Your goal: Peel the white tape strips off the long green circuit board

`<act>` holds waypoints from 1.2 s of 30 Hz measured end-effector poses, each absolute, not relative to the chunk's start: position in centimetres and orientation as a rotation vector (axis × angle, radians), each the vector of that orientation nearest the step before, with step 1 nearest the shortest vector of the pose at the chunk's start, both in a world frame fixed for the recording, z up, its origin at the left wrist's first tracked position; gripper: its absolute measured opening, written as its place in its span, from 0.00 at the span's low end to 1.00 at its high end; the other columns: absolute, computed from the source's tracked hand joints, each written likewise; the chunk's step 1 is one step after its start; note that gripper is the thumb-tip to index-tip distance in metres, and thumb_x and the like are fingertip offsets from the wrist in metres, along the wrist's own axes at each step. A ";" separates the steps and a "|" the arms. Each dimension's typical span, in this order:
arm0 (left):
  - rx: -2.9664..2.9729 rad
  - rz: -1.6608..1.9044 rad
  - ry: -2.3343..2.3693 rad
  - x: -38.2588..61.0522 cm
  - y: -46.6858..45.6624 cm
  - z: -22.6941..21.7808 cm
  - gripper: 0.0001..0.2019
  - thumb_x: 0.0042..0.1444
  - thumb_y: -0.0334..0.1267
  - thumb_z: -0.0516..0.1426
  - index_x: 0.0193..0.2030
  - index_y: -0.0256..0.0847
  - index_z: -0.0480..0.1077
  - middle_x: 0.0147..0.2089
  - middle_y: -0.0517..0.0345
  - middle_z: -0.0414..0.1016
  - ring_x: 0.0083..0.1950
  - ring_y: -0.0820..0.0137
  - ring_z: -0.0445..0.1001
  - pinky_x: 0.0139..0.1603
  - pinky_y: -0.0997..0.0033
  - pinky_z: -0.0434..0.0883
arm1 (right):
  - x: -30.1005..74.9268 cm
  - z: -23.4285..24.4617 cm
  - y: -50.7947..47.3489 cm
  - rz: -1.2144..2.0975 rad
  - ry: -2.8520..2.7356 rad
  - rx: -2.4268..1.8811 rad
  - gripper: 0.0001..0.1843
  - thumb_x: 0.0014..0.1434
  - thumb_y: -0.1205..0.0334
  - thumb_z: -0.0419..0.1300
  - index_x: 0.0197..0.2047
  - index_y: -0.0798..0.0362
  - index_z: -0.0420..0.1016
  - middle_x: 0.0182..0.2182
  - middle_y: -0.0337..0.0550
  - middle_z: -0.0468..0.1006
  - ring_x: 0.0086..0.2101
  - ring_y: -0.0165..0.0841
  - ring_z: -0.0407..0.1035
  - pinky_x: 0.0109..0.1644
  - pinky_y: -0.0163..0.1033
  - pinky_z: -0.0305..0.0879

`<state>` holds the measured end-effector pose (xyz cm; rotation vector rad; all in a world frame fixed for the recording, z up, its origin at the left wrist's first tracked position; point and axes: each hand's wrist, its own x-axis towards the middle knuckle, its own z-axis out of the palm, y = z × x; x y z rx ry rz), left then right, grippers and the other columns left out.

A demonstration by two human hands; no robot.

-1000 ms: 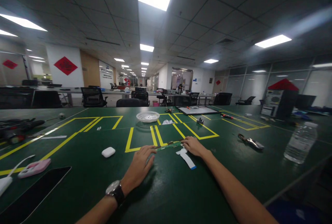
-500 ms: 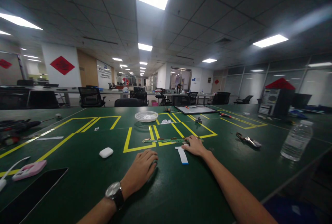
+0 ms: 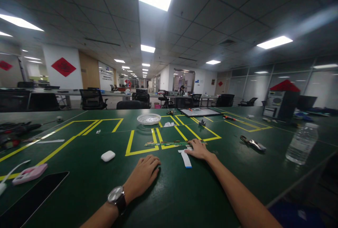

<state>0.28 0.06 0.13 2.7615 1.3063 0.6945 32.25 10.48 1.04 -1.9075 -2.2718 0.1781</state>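
Observation:
My left hand (image 3: 144, 172), with a watch on its wrist, rests palm down on the green table, fingers loosely stretched and nothing in them. It lies in front of a long, narrow green circuit board (image 3: 169, 144). My right hand (image 3: 198, 148) lies over the board's right end, fingers extended and thumb apart. That thumb is at the upper end of a white flat ribbon cable (image 3: 186, 159) with a blue tip, which lies on the table. The fingertips hide part of the board, and whether they press on it I cannot tell.
A white round basket (image 3: 149, 118) and a small dark clip-like part (image 3: 202, 122) stand beyond the board. A white earbud case (image 3: 108, 156) and a phone (image 3: 35, 198) are at left. At right are a metal-and-dark tool (image 3: 252, 143) and a water bottle (image 3: 302, 143).
Hardly anything differs. My left hand has settled a few pixels lower with its fingers slightly flatter; the right hand stays at the board.

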 end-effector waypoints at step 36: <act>2.745 0.655 1.316 0.2 0.3 -0.3 0.11 0.67 0.36 0.49 0.51 0.46 0.69 0.55 0.54 0.71 0.57 0.61 0.66 0.56 0.58 0.62 | 32.5 2.3 10.2 0.371 -2.417 -1.953 0.56 0.47 0.24 0.55 0.71 0.49 0.54 0.69 0.56 0.50 0.65 0.59 0.46 0.65 0.65 0.42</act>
